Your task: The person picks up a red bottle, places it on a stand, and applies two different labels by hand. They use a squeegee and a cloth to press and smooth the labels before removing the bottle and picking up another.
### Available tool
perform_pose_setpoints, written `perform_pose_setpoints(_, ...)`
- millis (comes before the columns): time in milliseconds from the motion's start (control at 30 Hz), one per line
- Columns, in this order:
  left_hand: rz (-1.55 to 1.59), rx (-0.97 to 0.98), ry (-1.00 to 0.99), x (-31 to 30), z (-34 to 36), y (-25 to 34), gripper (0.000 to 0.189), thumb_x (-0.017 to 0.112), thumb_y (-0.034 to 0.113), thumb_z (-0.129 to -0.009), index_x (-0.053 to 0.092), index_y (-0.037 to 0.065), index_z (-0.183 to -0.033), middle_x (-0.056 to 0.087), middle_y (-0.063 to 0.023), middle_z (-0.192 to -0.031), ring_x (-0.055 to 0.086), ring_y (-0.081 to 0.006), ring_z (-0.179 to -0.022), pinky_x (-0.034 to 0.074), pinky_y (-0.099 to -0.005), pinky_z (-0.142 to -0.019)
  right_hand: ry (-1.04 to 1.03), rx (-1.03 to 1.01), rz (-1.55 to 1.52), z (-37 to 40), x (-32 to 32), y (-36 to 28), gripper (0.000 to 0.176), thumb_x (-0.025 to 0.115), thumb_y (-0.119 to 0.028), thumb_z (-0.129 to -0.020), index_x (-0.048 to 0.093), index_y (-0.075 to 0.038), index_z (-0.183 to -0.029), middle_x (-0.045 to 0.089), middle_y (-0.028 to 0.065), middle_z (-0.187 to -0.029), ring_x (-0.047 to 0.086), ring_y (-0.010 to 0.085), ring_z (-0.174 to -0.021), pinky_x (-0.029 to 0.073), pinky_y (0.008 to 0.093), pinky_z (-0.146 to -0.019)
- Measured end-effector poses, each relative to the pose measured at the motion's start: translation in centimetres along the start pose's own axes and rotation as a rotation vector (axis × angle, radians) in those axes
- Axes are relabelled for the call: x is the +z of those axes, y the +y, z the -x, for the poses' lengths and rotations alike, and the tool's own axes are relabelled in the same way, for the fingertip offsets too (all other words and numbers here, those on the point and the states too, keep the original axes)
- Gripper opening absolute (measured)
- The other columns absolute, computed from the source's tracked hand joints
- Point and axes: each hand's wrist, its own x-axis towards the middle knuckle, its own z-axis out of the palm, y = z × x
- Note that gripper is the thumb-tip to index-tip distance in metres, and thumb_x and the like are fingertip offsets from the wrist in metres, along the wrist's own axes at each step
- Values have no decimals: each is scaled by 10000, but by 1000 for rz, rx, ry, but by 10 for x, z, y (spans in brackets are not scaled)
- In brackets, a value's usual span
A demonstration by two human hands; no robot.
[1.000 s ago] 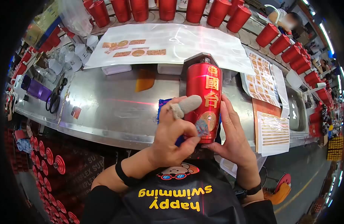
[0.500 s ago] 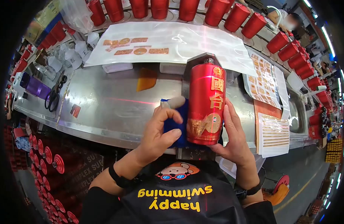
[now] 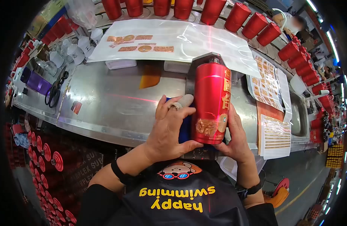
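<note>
A shiny red bottle (image 3: 209,101) with gold characters and a gold patterned band near its base rests in a dark holder (image 3: 198,62) at the bench front. My right hand (image 3: 237,137) wraps its right side, thumb at the base. My left hand (image 3: 169,126) is at the bottle's left, its fingers spread and thumb touching the lower edge; one finger wears a pale cover. Between that hand and the bottle a blue cloth (image 3: 185,130) shows in part.
Behind lies a white sheet (image 3: 166,30) with gold decals. Red bottles (image 3: 236,17) line a curved conveyor. Decal sheets (image 3: 275,133) lie right, beside a sink (image 3: 299,116). At left are scissors (image 3: 54,90) and a purple bottle (image 3: 38,83). A person (image 3: 294,24) is at the far right.
The bottle has turned, so its gold characters face further right. My left hand has moved from beside the bottle to touch it, fingers unfolding. The conveyor bottles have shifted right.
</note>
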Motion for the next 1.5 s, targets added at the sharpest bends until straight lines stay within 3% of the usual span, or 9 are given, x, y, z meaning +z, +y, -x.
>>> perform_pose_setpoints(233,96,-73,19,-1,-2,4,553,777,440,-793,522,55,-1097,542,-205,-1148,419,-442,-1278,182,-564,-1146,-28,24,-2,2,-8,-2,1103,836,-406,-744,207,23,-1543,282,279,-1562,339,424,-1419,320,462,-1137)
perform_pose_setpoints(300,268,-200,-68,-7,-2,6,403,726,274,-831,517,44,-1087,528,-196,-1105,446,-409,-1215,228,-512,-1130,-56,86,-72,4,-21,-3,1095,833,-434,-747,227,17,-1540,297,267,-1562,370,402,-1405,385,445,-1090)
perform_pose_setpoints(433,404,-291,-27,0,-6,4,288,651,140,-834,501,43,-1060,499,-136,-1068,453,-339,-1098,285,-436,-1078,109,50,-112,0,-33,-5,894,784,-397,-824,354,11,-1494,377,235,-1533,515,307,-1282,504,333,-835)
perform_pose_setpoints(700,518,-406,8,6,-12,11,357,703,251,-855,491,50,-1060,483,-110,-1027,448,-305,-1071,305,-408,-1039,192,-20,-139,-15,-33,-16,699,734,-322,-885,461,32,-1422,443,244,-1480,556,295,-1218,504,317,-832)
perform_pose_setpoints(1000,237,-99,48,-1,-26,16,298,747,298,-836,576,63,-900,428,-363,-1385,421,-446,-1204,248,-516,-1079,163,-22,-139,-19,-26,-21,628,722,-266,-900,483,-3,-1418,450,207,-1475,519,301,-1273,504,325,-872)
perform_pose_setpoints(1133,123,-112,88,-1,-35,27,180,718,188,-818,594,61,-845,442,-332,-1402,424,-444,-1223,268,-512,-1078,168,9,-112,-16,-24,-19,608,703,-266,-919,478,-12,-1424,450,200,-1475,520,296,-1271,500,327,-878)
perform_pose_setpoints(1233,114,-121,100,-11,-39,26,117,683,126,-811,590,57,-824,458,-298,-1418,430,-416,-1256,276,-488,-1089,149,120,-186,-16,-27,-27,587,602,-339,-982,466,45,-1405,438,245,-1473,447,341,-1363,350,408,-1120)
perform_pose_setpoints(1333,48,-122,112,-21,-39,27,105,643,107,-827,560,46,-804,480,-269,-1429,446,-364,-1300,272,-450,-1111,174,79,-138,-17,-24,-23,588,663,-277,-952,464,18,-1421,453,222,-1465,519,317,-1280,483,350,-943)
perform_pose_setpoints(1500,172,-255,81,-21,-30,16,115,629,121,-848,552,46,-807,496,-259,-1419,461,-325,-1289,275,-439,-1112,190,120,-249,-22,-16,-21,673,678,-307,-937,418,75,-1426,428,278,-1464,459,371,-1347,363,412,-1104)
